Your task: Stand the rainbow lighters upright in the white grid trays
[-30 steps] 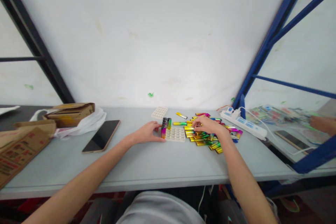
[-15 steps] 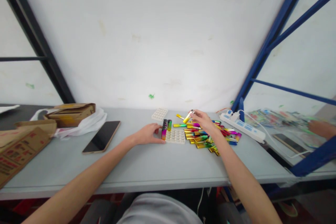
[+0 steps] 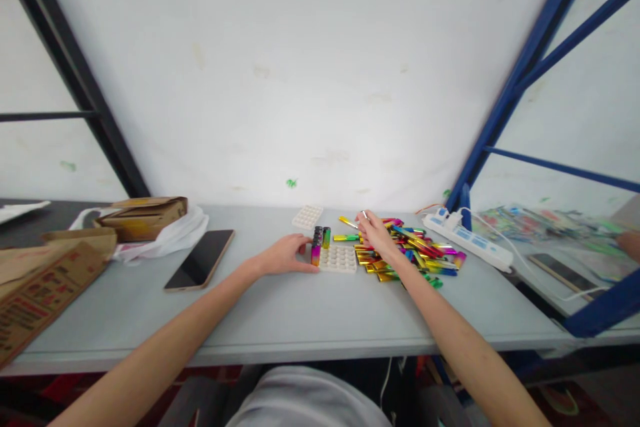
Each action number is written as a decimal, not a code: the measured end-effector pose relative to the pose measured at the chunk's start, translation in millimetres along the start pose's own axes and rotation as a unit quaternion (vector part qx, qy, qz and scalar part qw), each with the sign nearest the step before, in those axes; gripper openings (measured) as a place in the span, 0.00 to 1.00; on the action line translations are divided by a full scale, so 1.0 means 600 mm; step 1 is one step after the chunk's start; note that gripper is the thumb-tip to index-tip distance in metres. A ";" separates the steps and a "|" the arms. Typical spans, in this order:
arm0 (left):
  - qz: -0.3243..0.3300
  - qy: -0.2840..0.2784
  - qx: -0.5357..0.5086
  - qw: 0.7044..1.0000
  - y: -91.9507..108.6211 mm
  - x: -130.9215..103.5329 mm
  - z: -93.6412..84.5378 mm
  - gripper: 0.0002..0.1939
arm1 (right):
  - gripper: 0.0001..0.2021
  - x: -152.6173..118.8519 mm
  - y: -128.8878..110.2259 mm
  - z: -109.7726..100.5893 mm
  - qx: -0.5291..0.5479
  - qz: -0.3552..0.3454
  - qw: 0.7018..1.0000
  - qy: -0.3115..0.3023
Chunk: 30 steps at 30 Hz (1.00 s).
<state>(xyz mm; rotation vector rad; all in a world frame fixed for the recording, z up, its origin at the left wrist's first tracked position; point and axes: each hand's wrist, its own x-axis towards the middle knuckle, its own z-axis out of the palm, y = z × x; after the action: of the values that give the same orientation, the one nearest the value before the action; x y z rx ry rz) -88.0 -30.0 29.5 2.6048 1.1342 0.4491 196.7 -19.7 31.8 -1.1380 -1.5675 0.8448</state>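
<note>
A white tray with rows of round holes [image 3: 343, 259] lies on the grey table. Several shiny lighters [image 3: 317, 250] stand in its left column, and a green one [image 3: 327, 237] stands beside them at the back. My left hand [image 3: 290, 255] rests at the tray's left end, thumb and fingers apart around the column's outer side. My right hand [image 3: 374, 233] is closed on a lighter, mostly hidden by the fingers, with its metal top showing. Under and beside that hand spreads a pile of multicoloured metallic lighters [image 3: 425, 250].
Behind lies a second white tray [image 3: 307, 216]. On the left are a phone [image 3: 200, 260], a cardboard box [image 3: 55, 287] and a small box in a plastic bag [image 3: 145, 219]. A power strip [image 3: 470, 240] and blue rack post [image 3: 515, 80] stand right.
My right hand has turned and drawn its fingers in around the lighter, which now shows less. The view has shifted slightly. My left hand stays at the tray.
</note>
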 end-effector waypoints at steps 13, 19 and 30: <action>0.005 -0.005 0.002 1.000 -0.001 0.000 0.000 0.32 | 0.21 -0.016 -0.016 0.035 -0.127 -0.071 0.987 0.062; 0.000 -0.013 0.010 1.000 0.002 0.001 -0.001 0.33 | 0.18 -0.021 -0.020 0.046 -0.137 -0.084 0.986 0.051; -0.002 -0.014 0.011 1.000 0.003 0.000 -0.001 0.33 | 0.20 -0.021 -0.019 0.047 -0.160 -0.098 0.981 0.053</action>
<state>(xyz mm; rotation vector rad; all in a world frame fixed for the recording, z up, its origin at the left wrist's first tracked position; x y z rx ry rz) -86.8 -30.9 30.6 2.6193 1.1406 0.4017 167.8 -35.0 30.3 -1.2071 -1.7318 0.4042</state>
